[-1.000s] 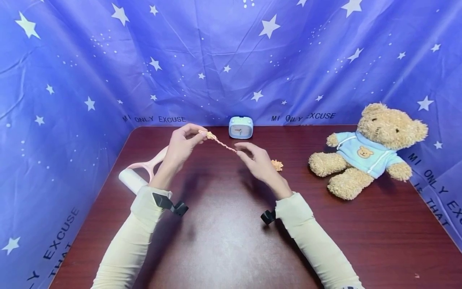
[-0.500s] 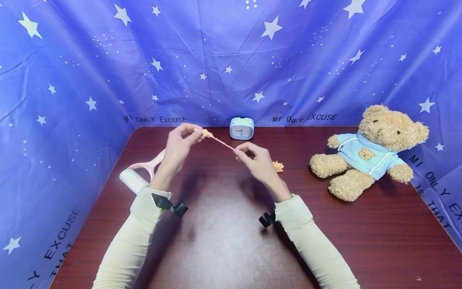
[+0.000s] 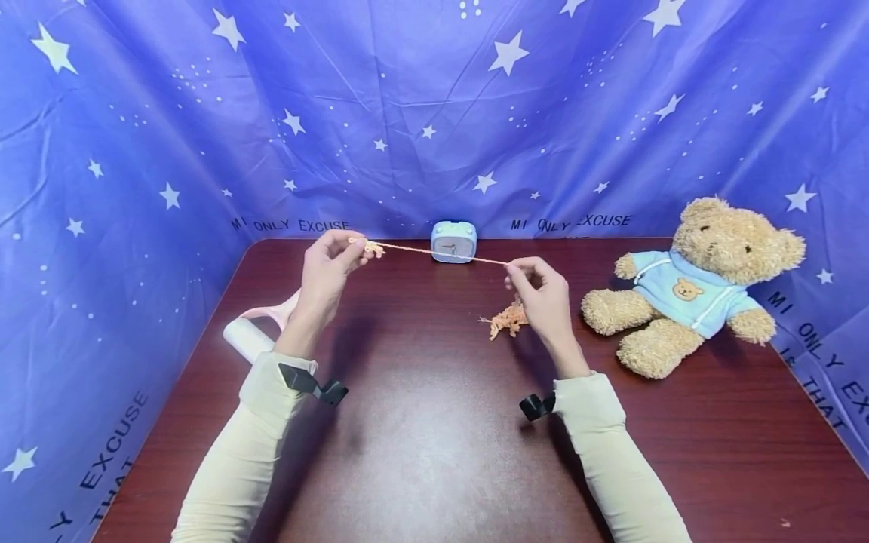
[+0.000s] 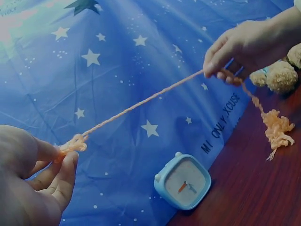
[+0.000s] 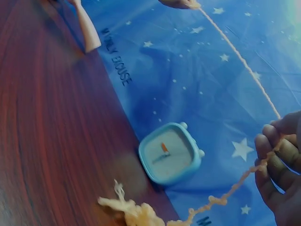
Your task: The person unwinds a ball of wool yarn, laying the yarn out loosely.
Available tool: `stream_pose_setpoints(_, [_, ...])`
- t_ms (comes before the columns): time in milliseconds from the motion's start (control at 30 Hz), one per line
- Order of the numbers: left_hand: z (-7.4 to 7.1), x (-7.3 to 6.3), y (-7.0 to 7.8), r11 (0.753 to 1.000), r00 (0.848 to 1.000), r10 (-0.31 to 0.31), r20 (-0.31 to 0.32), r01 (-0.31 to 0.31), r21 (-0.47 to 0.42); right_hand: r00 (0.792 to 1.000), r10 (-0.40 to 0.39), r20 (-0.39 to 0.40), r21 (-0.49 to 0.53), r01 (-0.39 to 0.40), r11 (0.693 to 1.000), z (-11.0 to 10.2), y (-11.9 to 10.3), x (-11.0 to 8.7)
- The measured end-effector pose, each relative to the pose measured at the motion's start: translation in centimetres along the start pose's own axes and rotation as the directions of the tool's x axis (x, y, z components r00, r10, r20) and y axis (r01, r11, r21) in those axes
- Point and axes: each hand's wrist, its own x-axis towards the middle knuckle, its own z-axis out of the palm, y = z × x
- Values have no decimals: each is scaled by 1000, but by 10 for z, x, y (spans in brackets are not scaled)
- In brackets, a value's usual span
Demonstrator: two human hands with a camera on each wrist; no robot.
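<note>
A strand of peach yarn [image 3: 434, 251] runs taut between the two hands, above the table. At its left end the left hand [image 3: 326, 271] pinches a small looped bundle of the yarn [image 4: 75, 143] between thumb and fingers. The right hand [image 3: 545, 305] pinches the strand's other end between thumb and forefinger. From under the right fingers a crinkled length of yarn [image 5: 218, 200] trails down to a tangled clump [image 4: 277, 127], which hangs or lies below that hand; whether it touches the table I cannot tell.
A light blue alarm clock [image 3: 453, 241] stands at the table's back edge, behind the strand. On the right sits a teddy bear [image 3: 692, 286] in a blue sweater. A lint roller [image 3: 251, 337] with a pink handle lies left, partly behind the left arm.
The right hand has moved right, and the left hand slightly left. The strand between them has grown longer and straighter. More of the clump below the right hand now shows.
</note>
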Motion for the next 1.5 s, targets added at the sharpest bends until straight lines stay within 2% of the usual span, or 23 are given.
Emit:
stream_pose_setpoints(300, [-1,2,-1,1000,998,25,-62,-24,18,989,-15,-145,100,29,995,-20,8,3])
stream_pose_setpoints(600, [-5,4,0,1000,987,16,-161,-17,-3,957,45,-286,79,-23,997,-32,12,6])
stream_pose_setpoints(700, [-6,4,-1,999,984,1,-176,-10,-49,948,48,-314,47,-35,998,-34,12,6])
stream_pose_setpoints(933, [-5,3,-1,974,993,-44,-106,19,-226,943,62,-327,19,-59,998,-35,11,6])
stream_pose_setpoints(1067, [-6,3,1,962,996,-55,-64,35,-270,944,65,-325,2,-68,998,-35,9,5])
stream_pose_setpoints(1233, [-7,2,3,962,998,-68,-7,63,-266,951,56,-303,-68,-80,994,-34,14,4])
stream_pose_setpoints(1333, [-7,1,3,971,998,-55,6,54,-234,961,68,-270,-89,-95,991,-35,28,7])
stream_pose_setpoints(1433, [-7,1,2,988,999,-29,28,33,-150,969,96,-229,-121,-126,985,-37,44,10])
stream_pose_setpoints(1500, [-6,1,1,999,999,-4,37,5,-49,974,113,-194,-162,-146,976,-37,52,11])
